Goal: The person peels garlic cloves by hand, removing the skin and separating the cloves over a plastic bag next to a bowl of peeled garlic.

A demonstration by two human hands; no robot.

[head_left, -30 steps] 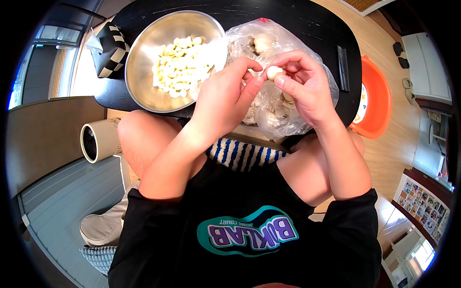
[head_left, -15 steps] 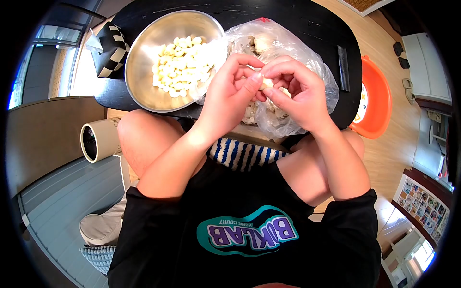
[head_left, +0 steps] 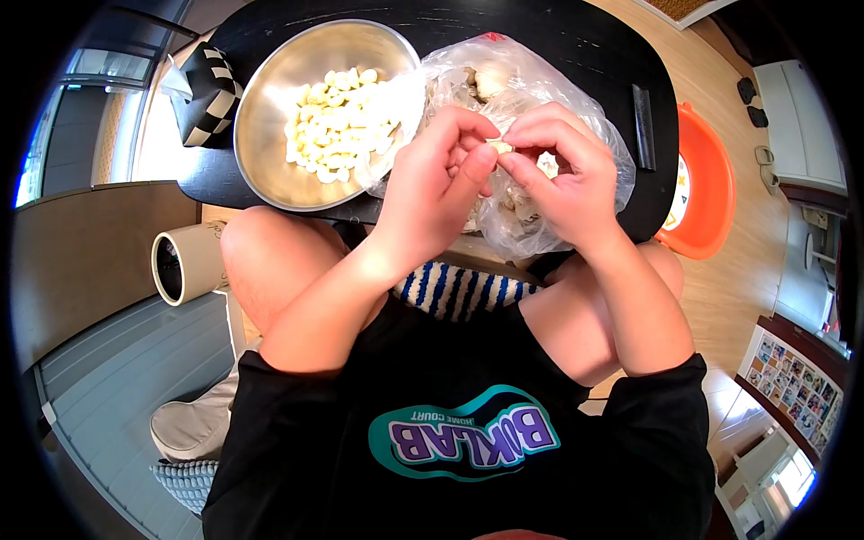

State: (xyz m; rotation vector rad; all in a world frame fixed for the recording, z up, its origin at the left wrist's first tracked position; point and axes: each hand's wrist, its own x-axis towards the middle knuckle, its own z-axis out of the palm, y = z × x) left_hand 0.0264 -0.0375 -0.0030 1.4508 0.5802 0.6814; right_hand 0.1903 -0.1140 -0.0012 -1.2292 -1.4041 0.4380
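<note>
Between the fingertips of both hands is a small pale garlic clove (head_left: pixel 500 146), partly covered by the fingers. My left hand (head_left: pixel 443 175) pinches it from the left, thumb against forefinger. From the other side my right hand (head_left: pixel 562 166) grips it the same way. Beneath the hands lies a clear plastic bag (head_left: pixel 589 103), spread wide, with a garlic bulb (head_left: pixel 493 81) and papery skins inside. Left of the bag stands a steel bowl (head_left: pixel 261 148) holding a heap of peeled garlic cloves (head_left: pixel 337 121).
On the black table (head_left: pixel 540 16) a checkered tissue box (head_left: pixel 209 94) stands at the far left. A dark bar-like object (head_left: pixel 643 128) lies right of the bag. Beyond the table edge is an orange tub (head_left: pixel 711 180); a cream cylindrical bin (head_left: pixel 193 261) is at the left.
My hands have drawn slightly apart and the fingers have shifted their pinch around the clove. Bowl and bag look the same.
</note>
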